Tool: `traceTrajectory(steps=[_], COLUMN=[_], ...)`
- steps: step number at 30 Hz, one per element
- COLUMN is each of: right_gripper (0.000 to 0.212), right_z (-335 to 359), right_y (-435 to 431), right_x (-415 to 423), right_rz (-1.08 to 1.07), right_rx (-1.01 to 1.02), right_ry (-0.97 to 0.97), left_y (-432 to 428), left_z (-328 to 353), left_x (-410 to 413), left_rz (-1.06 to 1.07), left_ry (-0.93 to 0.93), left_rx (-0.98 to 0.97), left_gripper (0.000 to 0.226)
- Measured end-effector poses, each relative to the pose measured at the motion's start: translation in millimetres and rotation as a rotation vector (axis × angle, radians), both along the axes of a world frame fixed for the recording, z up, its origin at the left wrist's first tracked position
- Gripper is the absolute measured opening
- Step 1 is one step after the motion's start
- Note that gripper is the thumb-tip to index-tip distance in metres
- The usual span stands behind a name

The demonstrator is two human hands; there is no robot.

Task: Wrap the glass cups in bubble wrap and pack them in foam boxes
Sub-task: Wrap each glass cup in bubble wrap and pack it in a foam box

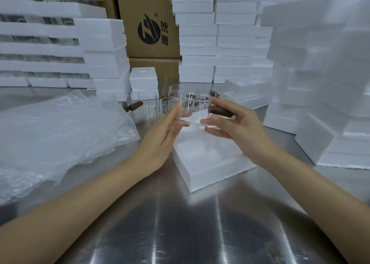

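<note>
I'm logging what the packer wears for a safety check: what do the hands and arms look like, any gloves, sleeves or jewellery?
Both hands are bare: no gloves on the left hand or right hand. No rings, watch or bracelets show. Both forearms are uncovered to the frame's edge, with no sleeves in view.

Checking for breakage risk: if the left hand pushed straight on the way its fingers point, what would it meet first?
The left hand points up and away, already touching the held glass cup. Beyond that, most likely the cluster of glass cups standing on the table, though depth is hard to judge.
</note>
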State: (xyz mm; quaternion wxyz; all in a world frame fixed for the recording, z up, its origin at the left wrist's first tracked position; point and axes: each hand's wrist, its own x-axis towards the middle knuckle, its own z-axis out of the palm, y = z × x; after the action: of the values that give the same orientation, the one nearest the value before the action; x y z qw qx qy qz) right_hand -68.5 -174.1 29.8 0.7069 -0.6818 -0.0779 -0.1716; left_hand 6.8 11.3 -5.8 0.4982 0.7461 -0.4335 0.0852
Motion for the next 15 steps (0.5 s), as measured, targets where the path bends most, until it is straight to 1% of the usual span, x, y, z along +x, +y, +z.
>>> traceTrajectory(steps=[4,6,7,8,9,10,11,12,13,14,15], right_gripper=[0.042,0.042,0.041,0.039,0.036,0.034,0.033,0.032,0.031,0.03,0.029], right_z=[3,5,6,7,8,8,8,8,8,8,7], right_y=[2,-1,-3,-6,-8,-10,-12,-13,-13,-14,-13], right_x=[0,-1,-1,-1,0,0,1,2,3,3,4], right_rz=[-0.071,-0.1,-0.119,-0.143,-0.168,-0.19,-0.206,-0.217,-0.227,-0.236,-0.241], right_rx=[-0.124,-0.137,-0.128,-0.117,-0.108,-0.093,-0.071,-0.047,-0.03,-0.02,-0.016], right_ry=[-0.058,-0.056,-0.049,-0.041,-0.035,-0.032,-0.03,-0.027,-0.024,-0.021,-0.017], left_y=[0,4,8,14,23,34,47,60,71,79,84], left_z=[0,7,12,17,24,32,39,45,47,47,47], left_x=[-2,0,5,12,21,31,41,46,47,48,49], left_rz=[-0.011,0.028,0.092,0.222,0.43,0.684,0.931,1.106,1.189,1.198,1.182], left_ry=[0.026,-0.038,-0.124,-0.247,-0.365,-0.436,-0.433,-0.333,-0.195,-0.064,0.012], left_rx=[-0.004,0.074,0.141,0.205,0.271,0.377,0.543,0.733,0.874,0.943,0.943], left_gripper=[0.056,0.056,0.051,0.042,0.033,0.026,0.026,0.028,0.029,0.024,0.015])
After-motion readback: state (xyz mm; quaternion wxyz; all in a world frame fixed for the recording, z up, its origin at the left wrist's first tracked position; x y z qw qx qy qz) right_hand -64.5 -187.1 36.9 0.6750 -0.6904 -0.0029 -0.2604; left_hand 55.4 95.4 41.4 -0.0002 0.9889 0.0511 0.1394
